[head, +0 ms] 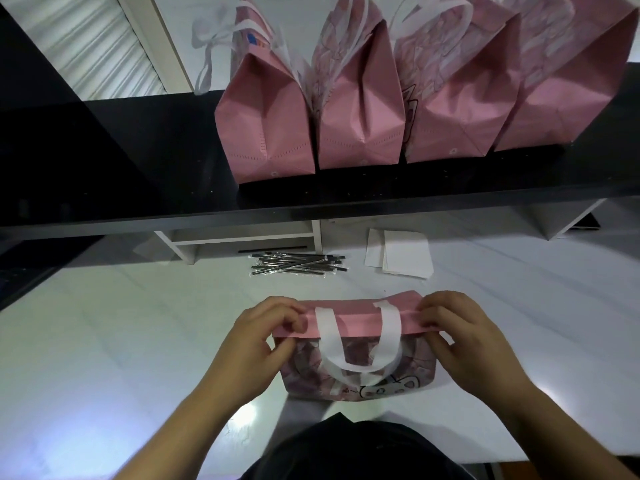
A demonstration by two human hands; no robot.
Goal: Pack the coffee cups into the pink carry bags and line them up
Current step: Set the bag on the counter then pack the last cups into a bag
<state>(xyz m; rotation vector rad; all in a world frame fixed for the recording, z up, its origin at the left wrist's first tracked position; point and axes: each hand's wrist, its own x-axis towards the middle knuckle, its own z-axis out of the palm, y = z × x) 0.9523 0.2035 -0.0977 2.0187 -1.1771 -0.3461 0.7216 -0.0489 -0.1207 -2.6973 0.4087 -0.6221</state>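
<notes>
Hands meet at a flat pink carry bag (356, 344) lying on the white counter (104, 341), the only view being the head camera looking down. The left hand (258, 336) pinches the folded pink top edge of that bag at its left corner, thumb and fingers curled round the fold. The right hand (460, 336) pinches the same fold at the right corner in the same manner. Between the two hands a white handle loop (360, 344) drapes down over the bag's printed face, where a cartoon drawing shows near the lower edge. Whether a cup is inside this bag cannot be told. Beyond the bag, farther from the person, a bundle of wrapped straws (299, 265) lies on the counter, and to the right of the straws sits a small stack of white napkins (401, 252). Above and behind the bag runs a black shelf (138, 188), on which four pink bags (363, 123) stand upright side by side, touching one another, their tops pinched in and white handles rising. At the bottom edge, nearer than the bag, the person's dark clothing (356, 448) fills the frame.
</notes>
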